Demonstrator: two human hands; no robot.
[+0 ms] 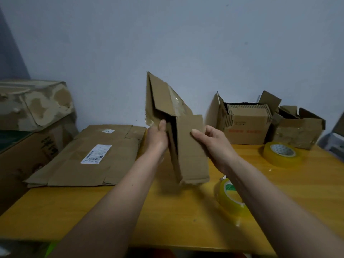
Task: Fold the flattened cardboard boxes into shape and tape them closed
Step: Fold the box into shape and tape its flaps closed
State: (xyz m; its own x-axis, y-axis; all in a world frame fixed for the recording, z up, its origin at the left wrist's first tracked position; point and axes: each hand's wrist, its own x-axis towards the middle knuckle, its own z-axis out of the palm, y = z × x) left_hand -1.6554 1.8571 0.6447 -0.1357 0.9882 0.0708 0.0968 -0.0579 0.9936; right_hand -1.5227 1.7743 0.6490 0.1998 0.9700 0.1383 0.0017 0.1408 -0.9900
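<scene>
1. Cardboard box [189, 146], still mostly flattened and only partly opened, is held up in the air above the yellow wooden surface [167, 220], roughly at its middle; a dark gap shows between its panels, and its upper flaps, with scraps of old clear tape on them, point up and to the left.
2. Left hand [158, 138] grips the left edge of the box, thumb lying on the near face and fingers hidden behind it; right hand [214, 144] pinches the right-hand panel, thumb on the front and fingers curled round the panel's edge.
3. Nearest on the surface, just beside the right forearm and partly hidden by it, a roll of clear yellowish tape [229, 200] stands tilted on its rim.
4. Farther right, a second tape roll [281, 153] lies flat, well apart from the first.
5. On the left side of the surface lies a stack of flattened boxes [89, 157]; the top one carries a white shipping label [96, 154].
6. At the back right, against the wall [186, 43], stands an open box [243, 125] with red print, holding flat cardboard pieces upright; a crumpled open box [299, 131] sits just beside it to the right.
7. At the far left, off the surface, larger worn cartons [35, 103] are piled on one another.
</scene>
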